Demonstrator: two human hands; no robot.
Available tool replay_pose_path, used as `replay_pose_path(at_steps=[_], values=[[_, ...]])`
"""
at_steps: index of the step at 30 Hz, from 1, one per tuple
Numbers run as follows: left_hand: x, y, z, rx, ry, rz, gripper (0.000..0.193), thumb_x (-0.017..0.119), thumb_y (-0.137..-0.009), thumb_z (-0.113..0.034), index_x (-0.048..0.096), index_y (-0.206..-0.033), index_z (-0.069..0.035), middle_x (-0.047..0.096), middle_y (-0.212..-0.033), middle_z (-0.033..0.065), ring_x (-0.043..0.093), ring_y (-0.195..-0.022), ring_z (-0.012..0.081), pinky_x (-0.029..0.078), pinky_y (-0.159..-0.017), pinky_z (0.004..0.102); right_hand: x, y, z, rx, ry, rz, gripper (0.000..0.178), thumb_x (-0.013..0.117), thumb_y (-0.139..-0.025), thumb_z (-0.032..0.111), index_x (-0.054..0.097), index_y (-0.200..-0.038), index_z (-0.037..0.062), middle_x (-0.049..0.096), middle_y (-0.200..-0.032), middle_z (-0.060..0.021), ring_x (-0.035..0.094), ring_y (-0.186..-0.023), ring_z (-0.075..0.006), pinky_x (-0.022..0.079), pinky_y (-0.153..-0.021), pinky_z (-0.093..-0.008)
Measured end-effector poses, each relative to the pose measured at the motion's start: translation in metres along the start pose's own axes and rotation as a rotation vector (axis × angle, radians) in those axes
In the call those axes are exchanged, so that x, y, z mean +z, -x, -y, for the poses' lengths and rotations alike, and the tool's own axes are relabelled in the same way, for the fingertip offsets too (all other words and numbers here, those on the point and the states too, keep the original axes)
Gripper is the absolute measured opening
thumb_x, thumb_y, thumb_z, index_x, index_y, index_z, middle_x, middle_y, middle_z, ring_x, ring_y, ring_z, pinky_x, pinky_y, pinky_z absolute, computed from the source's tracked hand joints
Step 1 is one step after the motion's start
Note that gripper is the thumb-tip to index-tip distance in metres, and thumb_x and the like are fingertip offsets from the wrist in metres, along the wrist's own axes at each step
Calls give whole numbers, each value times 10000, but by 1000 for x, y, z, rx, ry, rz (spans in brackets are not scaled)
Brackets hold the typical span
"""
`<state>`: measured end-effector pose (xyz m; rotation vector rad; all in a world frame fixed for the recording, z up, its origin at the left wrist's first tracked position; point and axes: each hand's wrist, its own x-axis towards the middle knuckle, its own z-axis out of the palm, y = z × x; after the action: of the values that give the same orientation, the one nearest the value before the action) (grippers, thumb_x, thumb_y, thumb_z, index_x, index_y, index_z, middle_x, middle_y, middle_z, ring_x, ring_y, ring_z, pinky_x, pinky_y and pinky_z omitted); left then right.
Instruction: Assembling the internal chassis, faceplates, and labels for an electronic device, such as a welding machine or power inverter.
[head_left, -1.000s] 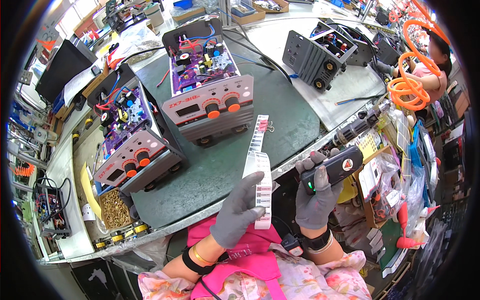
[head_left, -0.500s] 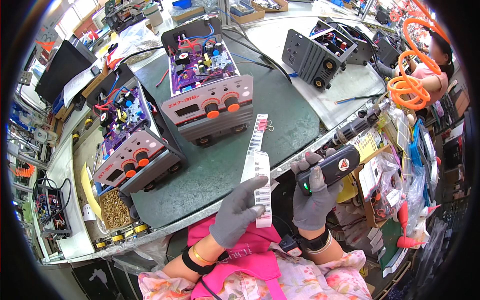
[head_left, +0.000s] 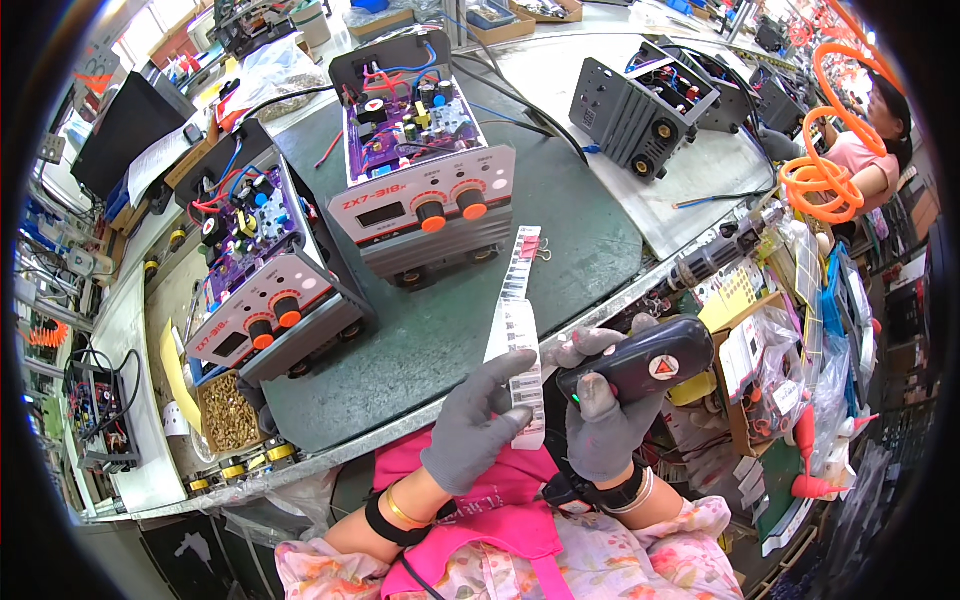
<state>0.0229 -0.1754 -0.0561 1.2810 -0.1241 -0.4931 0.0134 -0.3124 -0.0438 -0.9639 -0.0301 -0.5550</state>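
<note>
In grey gloves, my left hand [head_left: 472,430] pinches a long white strip of barcode labels [head_left: 518,325] between thumb and fingers. The strip's far end, with a pink piece and a wire binder clip [head_left: 541,250], lies over the green mat. My right hand [head_left: 608,435] is wrapped round a black handheld scanner [head_left: 640,360], a small green light at its near left end. That end is close beside the label strip, a small gap apart. Beyond my hands stand two open-topped welding machines, the middle one [head_left: 425,215] and the left one [head_left: 262,325], with purple circuit boards and orange-tipped knobs.
A green mat [head_left: 580,215] covers the bench under the machines. More grey machine housings [head_left: 640,125] stand at the far right, near a co-worker [head_left: 870,165] and a coiled orange air hose [head_left: 815,190]. A box of brass fittings [head_left: 230,415] sits at left; a crowded parts box [head_left: 755,360] at right.
My right hand has brought the scanner left, nearer the label strip, and turned it slightly. My left hand and the strip have hardly moved.
</note>
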Motion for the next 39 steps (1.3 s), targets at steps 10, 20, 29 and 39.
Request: replay_pose_path(at_steps=[10, 20, 29, 39], values=[[0, 0, -2, 9, -20, 10, 551, 571, -771, 11, 446, -1307, -9, 562, -1089, 44, 507, -801, 78, 455, -737, 236, 3, 5, 0, 61, -17, 11, 711, 689, -797, 60, 256, -1360, 83, 565, -1139, -159, 595, -999, -264, 491, -876, -448], [-1, 0, -4, -34, -45, 38, 538, 644, -781, -70, 453, -1279, -2, 546, -1037, 22, 511, -838, 75, 460, -734, 215, 0, 7, -1, 8, 38, 57, 681, 684, -810, 54, 258, -1339, 1, 582, -1101, -186, 608, -997, -263, 498, -864, -371], [6, 1, -5, 17, 85, -8, 475, 565, -806, 11, 472, -1272, 6, 577, -1063, 51, 548, -876, 90, 462, -782, 242, 3, 2, 1, -43, 35, 43, 667, 677, -818, 63, 251, -1327, -6, 592, -1089, -186, 617, -985, -275, 503, -858, -380], [3, 3, -9, -38, -42, 53, 369, 659, -796, -42, 565, -1151, -8, 605, -1053, 68, 564, -875, 108, 482, -777, 251, 0, 6, 2, -35, 68, 115, 616, 683, -800, 22, 294, -1278, 15, 584, -1082, -188, 614, -971, -268, 497, -860, -390]])
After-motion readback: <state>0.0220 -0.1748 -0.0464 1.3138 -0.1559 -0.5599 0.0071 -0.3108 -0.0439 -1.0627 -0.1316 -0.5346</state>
